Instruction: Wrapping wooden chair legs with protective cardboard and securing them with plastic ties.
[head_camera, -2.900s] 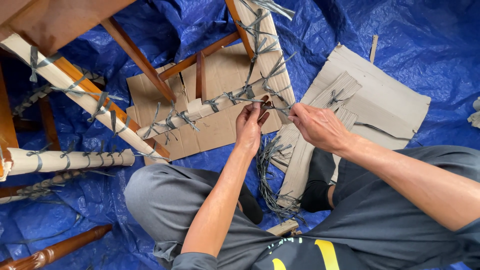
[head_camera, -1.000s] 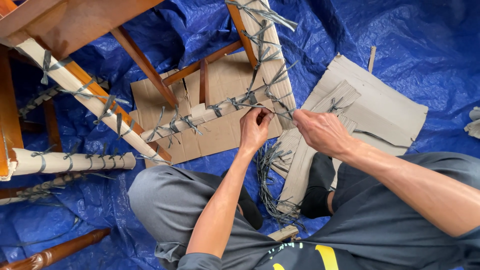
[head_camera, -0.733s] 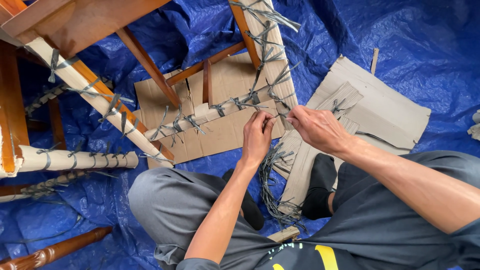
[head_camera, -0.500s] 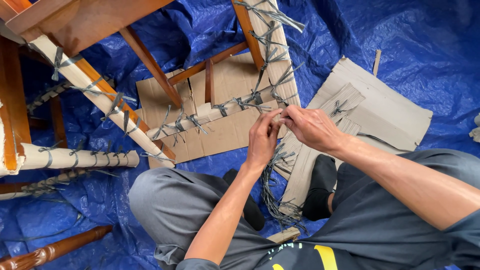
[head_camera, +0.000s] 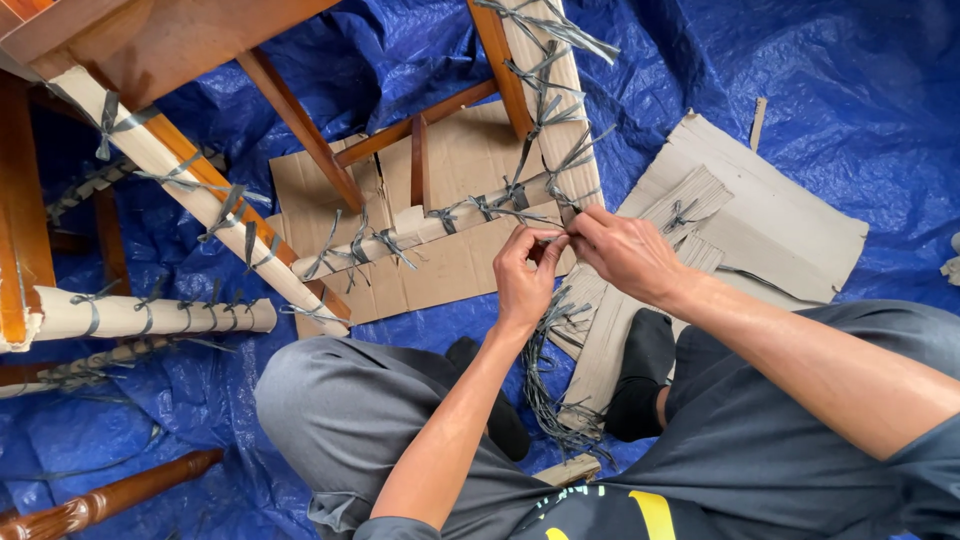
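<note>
My left hand (head_camera: 525, 275) and my right hand (head_camera: 625, 252) meet at a grey plastic strap (head_camera: 556, 238) by the corner of a wooden chair frame. Both pinch that strap between thumb and fingers. The strap binds pale cardboard wrapping (head_camera: 440, 228) around a chair rail; many similar knotted grey straps run along the wrapped leg (head_camera: 555, 90) above. A bundle of loose grey straps (head_camera: 545, 385) lies between my knees on the tarp.
A blue tarp (head_camera: 820, 90) covers the floor. Flat cardboard sheets (head_camera: 760, 220) lie to the right and under the chair. More wrapped wooden legs (head_camera: 170, 315) stretch at the left, and a bare turned leg (head_camera: 100, 500) at bottom left.
Both hands have shifted slightly left and closer together on the strap at the corner. An object held in the left hand 2.9 s ago is no longer seen.
</note>
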